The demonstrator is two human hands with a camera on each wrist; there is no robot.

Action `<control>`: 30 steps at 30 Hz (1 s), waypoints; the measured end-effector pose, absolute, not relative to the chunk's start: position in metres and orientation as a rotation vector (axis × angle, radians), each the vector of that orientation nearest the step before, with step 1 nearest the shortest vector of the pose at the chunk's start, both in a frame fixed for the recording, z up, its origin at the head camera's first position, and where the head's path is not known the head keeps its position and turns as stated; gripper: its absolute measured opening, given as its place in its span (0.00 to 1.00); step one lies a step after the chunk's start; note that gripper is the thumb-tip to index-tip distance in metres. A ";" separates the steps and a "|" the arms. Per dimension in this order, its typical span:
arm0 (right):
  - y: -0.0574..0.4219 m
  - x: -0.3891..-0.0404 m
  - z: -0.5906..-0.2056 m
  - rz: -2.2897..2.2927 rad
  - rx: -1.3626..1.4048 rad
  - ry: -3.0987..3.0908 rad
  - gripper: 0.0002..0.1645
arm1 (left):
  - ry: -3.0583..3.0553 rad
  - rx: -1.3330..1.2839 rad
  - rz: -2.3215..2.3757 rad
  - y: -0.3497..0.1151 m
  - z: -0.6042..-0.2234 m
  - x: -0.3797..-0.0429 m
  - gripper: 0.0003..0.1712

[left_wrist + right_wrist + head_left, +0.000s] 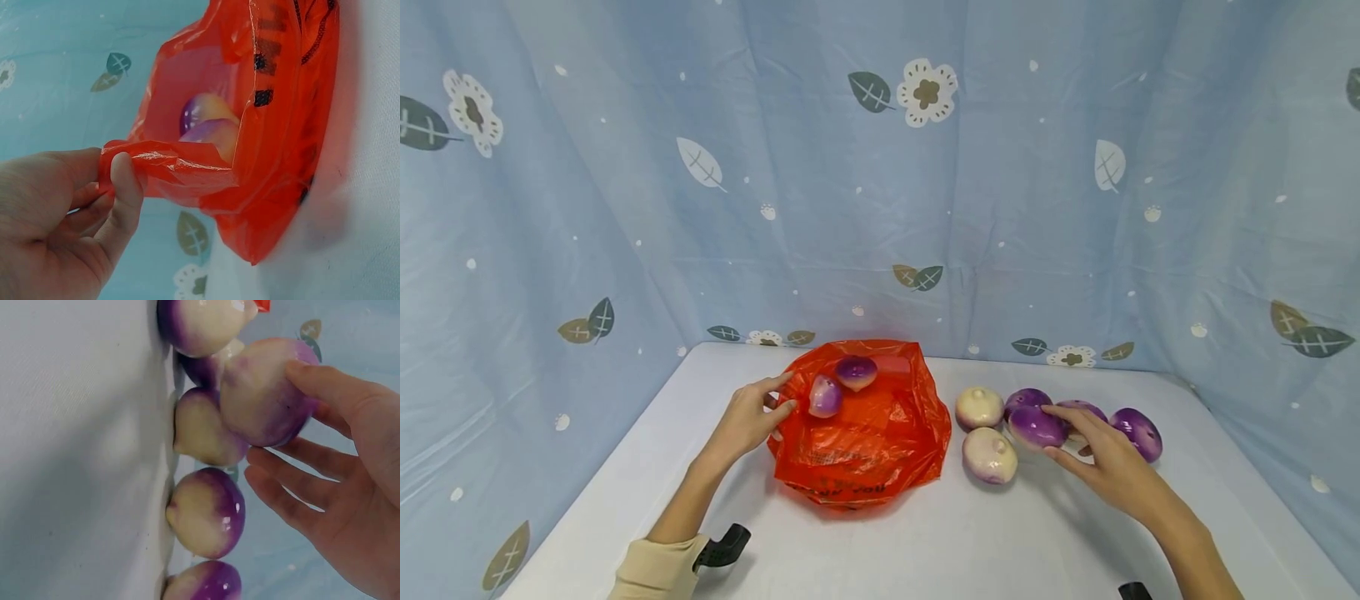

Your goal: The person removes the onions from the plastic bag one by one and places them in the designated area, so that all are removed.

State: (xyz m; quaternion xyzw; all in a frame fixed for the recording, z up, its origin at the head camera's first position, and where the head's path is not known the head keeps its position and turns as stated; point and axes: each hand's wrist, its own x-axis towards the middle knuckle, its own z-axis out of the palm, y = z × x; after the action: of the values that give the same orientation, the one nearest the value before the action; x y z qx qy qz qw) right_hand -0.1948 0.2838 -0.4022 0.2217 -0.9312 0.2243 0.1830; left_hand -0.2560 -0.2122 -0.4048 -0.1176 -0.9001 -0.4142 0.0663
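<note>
A red plastic bag [865,442] lies open-mouthed on the table, with two purple-and-white onions [826,397] inside it. My left hand [751,421] pinches the left edge of the bag's mouth between thumb and fingers; the left wrist view shows the gathered plastic [169,159] in its grip. To the right of the bag, my right hand [1108,458] holds a glossy purple onion [1037,427] by thumb and fingertips. In the right wrist view this held onion [269,394] is raised off the table, in front of other onions.
Several more onions sit around the right hand: two pale ones [990,456] near the bag, and purple ones [1137,433] behind and to the right. They stand on a white table [925,550]. A blue patterned curtain [850,208] hangs along the table's back and sides.
</note>
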 end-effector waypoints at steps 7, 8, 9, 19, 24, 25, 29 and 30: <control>0.291 -0.194 -0.406 0.672 0.651 -2.662 0.30 | -2.712 -0.350 -1.244 -0.212 -0.403 -0.257 0.30; 0.292 -0.194 -0.406 0.674 0.656 -2.665 0.29 | -2.710 -0.351 -1.245 -0.212 -0.403 -0.257 0.30; 0.292 -0.194 -0.406 0.680 0.661 -2.669 0.29 | -2.709 -0.353 -1.245 -0.212 -0.403 -0.257 0.30; 0.299 -0.199 -0.409 0.732 0.642 -2.777 0.29 | -2.706 -0.368 -1.230 -0.212 -0.401 -0.258 0.31; 0.301 -0.200 -0.412 0.721 0.609 -2.819 0.30 | -2.704 -0.360 -1.233 -0.213 -0.404 -0.257 0.31; 0.302 -0.199 -0.413 0.720 0.604 -2.824 0.30 | -2.707 -0.357 -1.234 -0.213 -0.404 -0.257 0.31; 0.303 -0.198 -0.413 0.735 0.591 -2.836 0.30 | -2.718 -0.350 -1.248 -0.214 -0.406 -0.256 0.31; 0.303 -0.197 -0.413 0.736 0.594 -2.837 0.30 | -2.717 -0.348 -1.251 -0.214 -0.406 -0.255 0.31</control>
State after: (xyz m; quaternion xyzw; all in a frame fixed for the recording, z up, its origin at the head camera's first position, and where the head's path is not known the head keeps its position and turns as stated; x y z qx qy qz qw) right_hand -0.1972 0.3028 -0.4128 0.1981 -0.9460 0.2454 0.0754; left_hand -0.2554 -0.2136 -0.4062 -0.1154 -0.9003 -0.4146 0.0652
